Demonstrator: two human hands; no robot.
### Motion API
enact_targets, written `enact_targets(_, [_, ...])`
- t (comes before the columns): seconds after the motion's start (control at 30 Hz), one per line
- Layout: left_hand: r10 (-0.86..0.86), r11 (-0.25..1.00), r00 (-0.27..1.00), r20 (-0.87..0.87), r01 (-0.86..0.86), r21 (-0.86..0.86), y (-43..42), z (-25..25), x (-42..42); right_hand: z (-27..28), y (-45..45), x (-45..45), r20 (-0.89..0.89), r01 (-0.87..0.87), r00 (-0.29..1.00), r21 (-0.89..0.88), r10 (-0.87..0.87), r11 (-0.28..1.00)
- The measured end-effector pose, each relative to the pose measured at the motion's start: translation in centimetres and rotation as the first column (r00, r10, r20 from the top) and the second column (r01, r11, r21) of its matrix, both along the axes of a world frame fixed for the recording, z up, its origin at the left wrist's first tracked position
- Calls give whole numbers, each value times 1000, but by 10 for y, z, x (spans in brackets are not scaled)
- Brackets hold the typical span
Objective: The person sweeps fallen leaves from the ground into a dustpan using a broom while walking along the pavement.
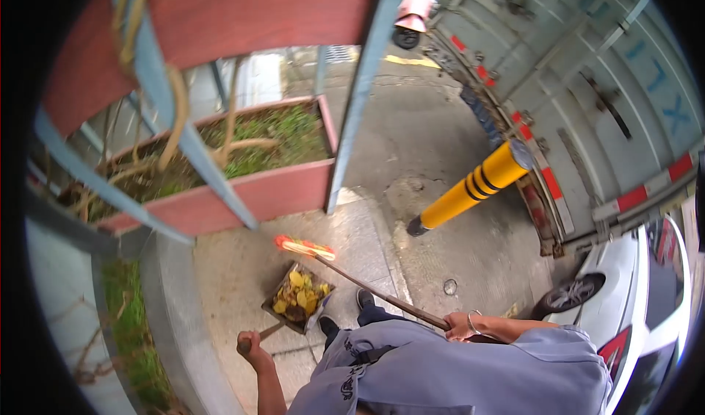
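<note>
My left hand [254, 349] is closed around the wooden handle of a dustpan [314, 318], held low over the pavement in front of my feet. A pile of yellow and brown leaves [299, 296] lies inside the pan. Toward the right, my right hand [460, 327], with a bracelet at the wrist, is wrapped round the long thin stick of a broom [382, 294]. Its orange-red and pale broom head [305, 248] is just beyond the dustpan's far edge, apart from the leaves.
A pink planter [283, 187] with grass and vine stems stands ahead, behind blue posts [361, 99]. A yellow bollard [474, 189] leans in view at right, near a truck's rear [587, 99] and a white car [613, 275]. A curved kerb [176, 305] borders grass at left.
</note>
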State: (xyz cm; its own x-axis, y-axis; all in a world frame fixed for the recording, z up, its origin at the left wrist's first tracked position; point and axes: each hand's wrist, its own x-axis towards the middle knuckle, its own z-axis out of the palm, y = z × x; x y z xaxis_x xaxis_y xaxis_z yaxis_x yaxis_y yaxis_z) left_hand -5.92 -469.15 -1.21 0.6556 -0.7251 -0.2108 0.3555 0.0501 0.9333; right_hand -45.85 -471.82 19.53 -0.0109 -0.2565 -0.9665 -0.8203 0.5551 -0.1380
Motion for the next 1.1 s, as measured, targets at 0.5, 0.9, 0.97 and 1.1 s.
enact_targets(0.5, [-284,957,958,-41,281,-74,-244,128,-223,-27,-63,-192,189,518,853,-404,-486,754])
enact_targets(0.9, [-325,907,944,-50,296,-301,-453,201,-368,10,-272,-245,572,644,739,-447,-355,621])
enact_targets(0.97, [-321,915,942,-93,283,-287,-493,204,-387,12,-334,-240,673,702,658,-385,-338,600])
enact_targets(1.1, [-340,908,936,-87,303,-289,-574,198,-417,-4,-471,-230,733,781,557,-303,-391,546])
